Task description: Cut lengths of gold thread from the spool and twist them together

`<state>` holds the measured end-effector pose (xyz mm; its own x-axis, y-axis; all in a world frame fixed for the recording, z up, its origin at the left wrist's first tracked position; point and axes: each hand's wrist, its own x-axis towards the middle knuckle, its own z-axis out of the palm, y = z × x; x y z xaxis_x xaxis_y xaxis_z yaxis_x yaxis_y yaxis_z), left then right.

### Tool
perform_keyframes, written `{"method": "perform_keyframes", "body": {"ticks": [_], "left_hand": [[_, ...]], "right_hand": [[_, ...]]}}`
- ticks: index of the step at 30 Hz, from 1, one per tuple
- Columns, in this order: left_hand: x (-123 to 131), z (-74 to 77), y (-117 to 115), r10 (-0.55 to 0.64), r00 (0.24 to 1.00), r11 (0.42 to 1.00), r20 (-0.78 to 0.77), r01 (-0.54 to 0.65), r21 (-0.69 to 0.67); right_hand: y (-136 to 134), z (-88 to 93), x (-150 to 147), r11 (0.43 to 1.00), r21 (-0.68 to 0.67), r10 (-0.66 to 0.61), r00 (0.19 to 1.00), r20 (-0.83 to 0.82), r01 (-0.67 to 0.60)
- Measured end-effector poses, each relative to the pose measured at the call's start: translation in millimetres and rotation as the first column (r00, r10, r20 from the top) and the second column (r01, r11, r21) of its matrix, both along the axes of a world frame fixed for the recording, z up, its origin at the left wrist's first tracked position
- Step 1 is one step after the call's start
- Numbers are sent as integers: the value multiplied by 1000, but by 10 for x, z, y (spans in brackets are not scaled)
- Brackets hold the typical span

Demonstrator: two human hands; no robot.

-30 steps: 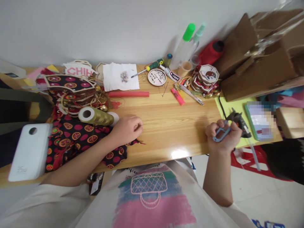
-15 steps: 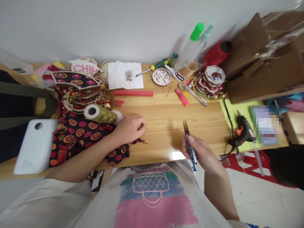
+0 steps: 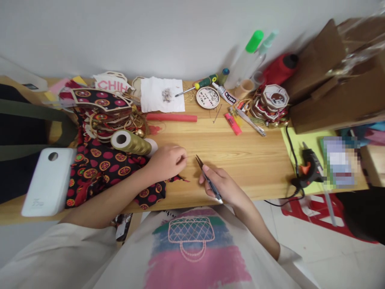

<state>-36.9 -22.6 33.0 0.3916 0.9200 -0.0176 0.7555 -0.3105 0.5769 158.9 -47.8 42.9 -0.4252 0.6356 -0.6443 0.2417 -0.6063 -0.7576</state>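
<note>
My left hand (image 3: 170,162) lies over the table just right of the thread spool, its fingers curled closed. Whatever they may pinch is hidden or too small to see. A pair of dark thread snips (image 3: 208,178) is gripped in my right hand (image 3: 221,182), with the slim points aimed up and left toward my left hand. A gap separates the points from the left fingers. Black fabric with red and orange round prints (image 3: 120,162) spreads beneath my left forearm. The gold thread spool (image 3: 132,143) lies on its side upon that cloth.
A white power bank (image 3: 46,182) sits at the left. Along the back are a red stick (image 3: 171,117), a white tissue (image 3: 150,94), a screwdriver (image 3: 206,82) and a glue tube (image 3: 225,94). Rightward are a glue gun (image 3: 313,166) with its cord and a cardboard box (image 3: 325,92).
My right hand has swept left with the snips, bringing their points close to my left hand. The left hand keeps its closed pose on the table. The view has shifted slightly.
</note>
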Motion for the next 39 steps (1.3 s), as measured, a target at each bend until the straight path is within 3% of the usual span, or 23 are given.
{"method": "perform_keyframes", "body": {"ticks": [14, 27, 39], "left_hand": [[-18, 10, 8, -40, 999, 999, -18, 39, -25], [-77, -13, 18, 65, 986, 990, 153, -45, -135], [-84, -25, 22, 38, 986, 991, 162, -16, -131]], "right_hand": [[12, -61, -64, 999, -20, -32, 999, -26, 31], [0, -72, -64, 999, 22, -32, 999, -44, 33], [-10, -108, -55, 999, 42, -11, 999, -32, 12]]}}
